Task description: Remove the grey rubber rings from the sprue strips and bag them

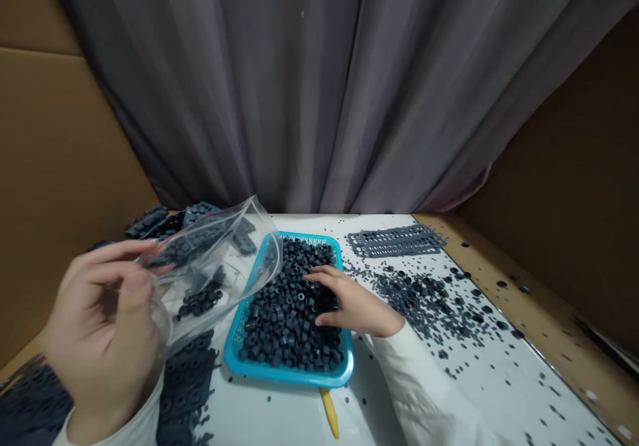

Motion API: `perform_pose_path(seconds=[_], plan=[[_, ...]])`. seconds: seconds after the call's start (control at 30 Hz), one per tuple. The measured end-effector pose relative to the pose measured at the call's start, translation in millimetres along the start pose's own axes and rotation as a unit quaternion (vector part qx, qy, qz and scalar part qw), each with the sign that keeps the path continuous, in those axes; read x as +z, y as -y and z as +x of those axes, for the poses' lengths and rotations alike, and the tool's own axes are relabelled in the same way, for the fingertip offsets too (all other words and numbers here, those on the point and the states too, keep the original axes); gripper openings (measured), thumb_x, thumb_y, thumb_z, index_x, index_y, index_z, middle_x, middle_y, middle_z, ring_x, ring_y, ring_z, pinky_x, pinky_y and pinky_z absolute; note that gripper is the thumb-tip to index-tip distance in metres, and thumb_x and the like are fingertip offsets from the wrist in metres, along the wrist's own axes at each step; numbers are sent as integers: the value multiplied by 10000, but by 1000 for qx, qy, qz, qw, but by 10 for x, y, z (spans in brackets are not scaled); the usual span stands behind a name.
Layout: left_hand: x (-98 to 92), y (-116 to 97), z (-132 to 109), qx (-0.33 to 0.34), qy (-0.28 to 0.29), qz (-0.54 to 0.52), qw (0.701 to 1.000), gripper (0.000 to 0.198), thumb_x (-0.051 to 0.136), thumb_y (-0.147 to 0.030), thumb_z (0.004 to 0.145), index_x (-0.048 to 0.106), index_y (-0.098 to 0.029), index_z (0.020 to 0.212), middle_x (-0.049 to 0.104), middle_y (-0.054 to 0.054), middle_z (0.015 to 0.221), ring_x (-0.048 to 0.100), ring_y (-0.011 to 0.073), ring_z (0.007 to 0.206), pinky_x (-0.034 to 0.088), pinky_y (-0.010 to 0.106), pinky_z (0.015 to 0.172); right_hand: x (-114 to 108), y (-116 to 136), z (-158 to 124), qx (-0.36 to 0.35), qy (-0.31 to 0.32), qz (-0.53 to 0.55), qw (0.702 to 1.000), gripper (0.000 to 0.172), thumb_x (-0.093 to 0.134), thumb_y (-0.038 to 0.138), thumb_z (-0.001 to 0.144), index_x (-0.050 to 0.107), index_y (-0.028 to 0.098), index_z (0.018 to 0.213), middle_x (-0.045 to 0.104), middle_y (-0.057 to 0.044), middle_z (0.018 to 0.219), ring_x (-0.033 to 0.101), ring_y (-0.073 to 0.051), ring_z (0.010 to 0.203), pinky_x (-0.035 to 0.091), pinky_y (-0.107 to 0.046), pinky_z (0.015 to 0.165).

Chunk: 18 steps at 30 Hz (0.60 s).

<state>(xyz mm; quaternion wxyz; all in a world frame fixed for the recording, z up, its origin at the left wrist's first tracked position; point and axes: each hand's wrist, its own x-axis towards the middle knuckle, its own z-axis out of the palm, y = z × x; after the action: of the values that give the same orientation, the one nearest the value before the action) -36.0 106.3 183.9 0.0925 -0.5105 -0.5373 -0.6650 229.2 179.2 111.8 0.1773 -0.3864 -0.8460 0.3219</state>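
Observation:
On the left, my left hand point(112, 326) pinches the edge of a clear zip bag point(234, 246), whose mouth gapes toward the basket. Several small dark parts point(200, 299) show through or beside the bag. A blue basket point(287, 376) full of small dark ring-like pieces point(279, 319) stands in the middle. My right hand point(344, 299) reaches over the basket's right side, fingers apart and touching the pieces; its palm side is hidden.
Dark moulded sheets point(184, 379) lie at the left front, more point(200, 216) behind the bag. A perforated dark strip point(397, 239) and scattered bits point(429, 299) are on the right. A yellow tool point(329, 414) pokes out under the basket. Cardboard walls point(60, 166) and a grey curtain point(279, 86) surround the table.

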Motion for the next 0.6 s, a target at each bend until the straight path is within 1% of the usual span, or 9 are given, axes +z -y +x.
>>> perform_pose_path(seconds=[0.03,0.07,0.13,0.2,0.33,0.47,0.6], plan=[[4,-2,0,-5,-3,-17,1000,164,577,-310,752,510,-182,675,582,56,872,597,222,804,518,384,626,78,-18,27,4,16,-16,1000,761,803,205,557,507,251,1257,417,-113,1340,411,-293,1211,350,-448,1005],[8,-5,0,-5,-2,-25,1000,162,587,-305,745,517,-178,672,584,56,866,598,222,807,519,381,627,147,-31,55,3,27,-33,999,743,806,195,551,529,258,1237,419,-111,1336,415,-300,1201,359,-451,994],[12,-10,2,4,0,-23,1000,154,592,-293,742,526,-173,673,590,53,867,605,223,813,522,376,624,246,-56,109,-11,32,-59,998,646,801,170,559,590,248,1164,466,-110,1276,463,-295,1140,389,-439,960],[15,-12,6,10,-4,-25,1000,142,598,-280,740,532,-169,679,597,52,876,611,223,818,527,376,625,284,-92,149,-29,22,-60,998,519,784,140,584,641,227,1076,520,-103,1181,515,-267,1067,419,-402,924],[24,-18,16,13,-11,-24,1000,143,595,-284,744,534,-175,673,606,52,875,611,227,815,529,390,629,250,-173,188,-60,-1,-10,998,311,718,74,656,684,203,937,585,-62,986,588,-191,916,464,-315,838],[30,-15,17,24,-6,-30,999,136,598,-261,738,532,-170,663,605,52,849,611,218,790,525,373,619,199,-198,208,-75,-35,40,996,99,687,98,703,696,169,771,624,-54,865,611,-164,798,477,-295,767],[38,-3,8,22,-12,-25,999,141,604,-272,735,533,-169,670,605,48,855,619,217,794,531,379,636,156,-186,213,-71,-81,78,991,17,680,159,723,693,167,729,647,-56,831,612,-163,776,480,-294,718]])
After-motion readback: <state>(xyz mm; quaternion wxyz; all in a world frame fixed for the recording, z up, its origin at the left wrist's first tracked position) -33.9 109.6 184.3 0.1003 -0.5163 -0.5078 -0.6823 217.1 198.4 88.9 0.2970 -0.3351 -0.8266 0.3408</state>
